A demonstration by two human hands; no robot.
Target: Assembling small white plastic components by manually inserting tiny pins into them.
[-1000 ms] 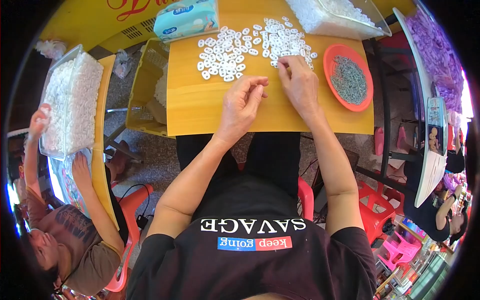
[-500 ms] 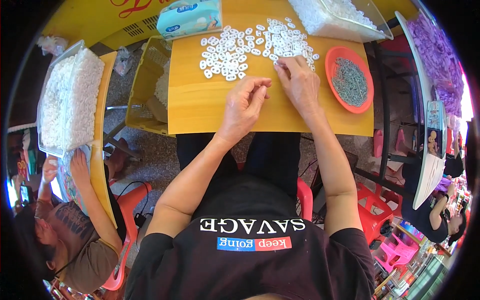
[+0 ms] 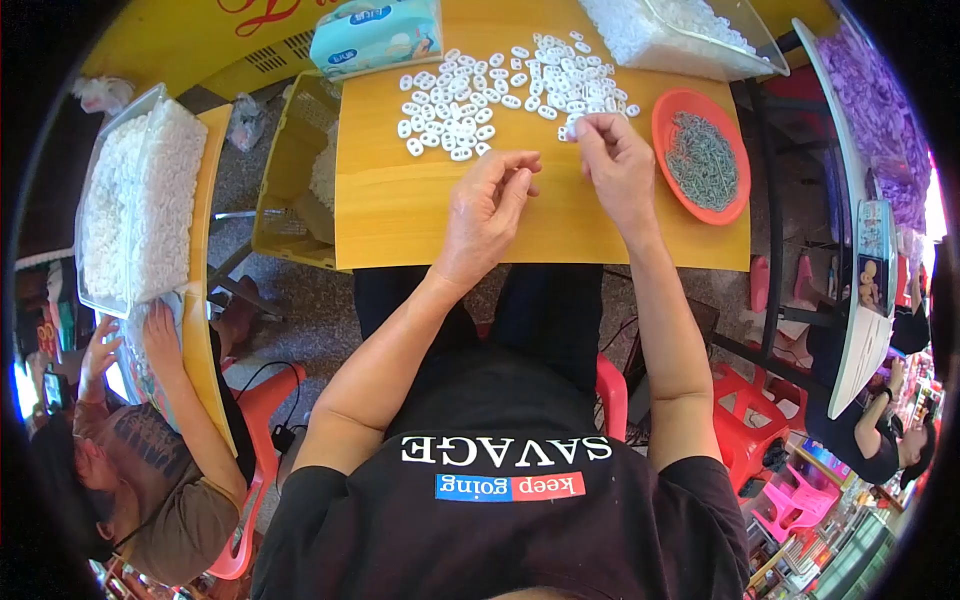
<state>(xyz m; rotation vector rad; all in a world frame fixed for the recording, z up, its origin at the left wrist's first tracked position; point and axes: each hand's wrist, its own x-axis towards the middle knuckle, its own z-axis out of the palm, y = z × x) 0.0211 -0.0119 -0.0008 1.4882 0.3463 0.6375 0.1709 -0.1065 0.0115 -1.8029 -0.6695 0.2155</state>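
Observation:
Small white oval plastic pieces with two holes lie on the yellow table in a left group [image 3: 445, 110] and a denser right group [image 3: 570, 75]. At the near edge of the right group, my right hand [image 3: 622, 175] pinches one such white piece [image 3: 572, 132] between thumb and forefinger. My left hand [image 3: 488, 212] hovers over the table's near half, below the left group. Its fingers are curled, with the thumb against them; what they hold, if anything, is hidden. Just right of my right hand lies a red plate [image 3: 741, 190] heaped with small grey metal screws [image 3: 702, 160].
A tissue pack [image 3: 375, 38] sits at the table's back left, a clear bin of white pieces [image 3: 690, 40] at the back right. A yellow crate [image 3: 285, 215] stands left of the table. Farther left, another person's hand [image 3: 162, 340] rests near a full clear bin [image 3: 135, 200].
My right hand has drawn back from the right group, toward me and slightly right, with a white piece at its fingertips. My left hand has hardly moved.

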